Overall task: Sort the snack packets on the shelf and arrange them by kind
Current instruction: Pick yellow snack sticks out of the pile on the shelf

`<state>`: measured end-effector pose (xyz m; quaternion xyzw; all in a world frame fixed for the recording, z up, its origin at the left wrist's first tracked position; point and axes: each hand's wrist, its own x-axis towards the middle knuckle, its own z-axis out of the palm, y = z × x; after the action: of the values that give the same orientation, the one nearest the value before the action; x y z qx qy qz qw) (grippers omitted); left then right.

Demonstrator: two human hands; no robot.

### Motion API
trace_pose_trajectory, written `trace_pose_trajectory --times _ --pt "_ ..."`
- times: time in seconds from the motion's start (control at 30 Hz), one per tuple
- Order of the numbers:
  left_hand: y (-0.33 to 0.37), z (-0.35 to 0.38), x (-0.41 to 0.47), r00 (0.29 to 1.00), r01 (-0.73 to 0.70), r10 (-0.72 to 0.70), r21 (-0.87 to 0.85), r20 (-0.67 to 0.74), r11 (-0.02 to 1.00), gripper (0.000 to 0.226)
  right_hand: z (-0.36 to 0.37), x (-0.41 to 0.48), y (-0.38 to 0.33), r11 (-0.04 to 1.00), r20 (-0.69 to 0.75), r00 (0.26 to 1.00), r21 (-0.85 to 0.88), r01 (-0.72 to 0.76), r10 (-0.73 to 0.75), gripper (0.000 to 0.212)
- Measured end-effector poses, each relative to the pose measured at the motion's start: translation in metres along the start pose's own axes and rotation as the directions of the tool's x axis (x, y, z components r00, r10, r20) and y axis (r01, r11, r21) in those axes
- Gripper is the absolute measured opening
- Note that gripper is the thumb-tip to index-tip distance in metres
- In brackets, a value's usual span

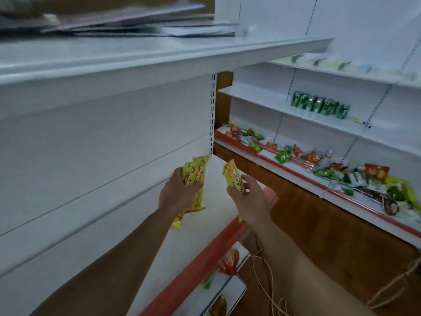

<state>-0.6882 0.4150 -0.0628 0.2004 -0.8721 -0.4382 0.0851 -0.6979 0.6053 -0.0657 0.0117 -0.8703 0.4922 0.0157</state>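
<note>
Progress looks early — left hand (180,193) grips a bunch of yellow plastic snack packets (196,171), right hand (249,202) pinches a single yellow packet (232,176) over the white red-edged shelf (214,208) — mixed red and green packets (376,172) beyond lie unsorted

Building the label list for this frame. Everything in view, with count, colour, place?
yellow bunch: several, yellow with red print, in the left hand
single yellow packet: one, yellow, in the right hand
mixed packets: many, red, green, yellow, white, scattered on the right shelf
green cans: about six, green, row on the upper right shelf
near shelf: one, white, red front strip, below the hands
red packet: one, orange-red, below the near shelf
flat sheets: several, grey, blurred, top shelf
cord: one, pale, looped at bottom
left hand: one, grips the bunch
right hand: one, holds the single packet
</note>
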Motion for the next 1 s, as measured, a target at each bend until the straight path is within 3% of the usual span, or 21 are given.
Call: trace_pose_trajectory --times 0.07,0.2,0.3,0.37,0.43,0.5,0.7,0.83,1.0 --pt "-0.004 0.016 0.009 0.996 0.087 -0.088 -0.049 -0.021 0.995 0.069 0.005 0.017 0.005 1.0 0.012 1.0 -0.002 -0.018 0.018 0.052" --pt "-0.001 0.042 0.03 0.976 0.173 -0.199 -0.245 -0.086 0.954 0.084 0.014 0.059 0.007 0.998 0.004 0.998 -0.015 0.064 -0.064 0.034" --pt "0.01 0.06 0.038 0.964 0.206 -0.255 -0.386 -0.081 0.899 0.087 0.025 0.093 0.004 0.993 0.078 0.991 -0.041 0.113 -0.109 0.041" --pt "0.012 0.067 0.037 0.962 0.2 -0.246 -0.304 -0.118 0.931 0.085 0.031 0.108 0.004 0.982 0.186 0.971 -0.088 0.168 -0.15 0.046" --pt "0.009 0.069 0.033 0.966 0.15 -0.169 -0.108 -0.197 0.983 0.078 0.035 0.116 0.009 0.945 0.311 0.923 -0.158 0.287 -0.228 0.047" --pt "0.002 0.072 0.028 0.972 0.096 -0.097 -0.015 -0.213 0.995 0.07 0.037 0.123 0.017 0.905 0.371 0.88 -0.183 0.383 -0.297 0.049" --pt "0.004 0.101 0.019 0.977 -0.055 0.087 0.168 -0.193 0.984 0.053 0.035 0.141 0.029 0.883 0.35 0.837 -0.051 0.466 -0.421 0.044" --pt "0.013 0.104 0.041 0.983 -0.083 0.123 0.267 -0.136 0.96 0.056 0.037 0.156 0.031 0.846 0.334 0.827 -0.134 0.516 -0.452 0.028" --pt "0.018 0.091 0.072 0.993 -0.117 0.118 0.4 0.022 0.909 0.063 0.042 0.181 0.027 0.799 0.403 0.796 -0.216 0.562 -0.451 0.029"
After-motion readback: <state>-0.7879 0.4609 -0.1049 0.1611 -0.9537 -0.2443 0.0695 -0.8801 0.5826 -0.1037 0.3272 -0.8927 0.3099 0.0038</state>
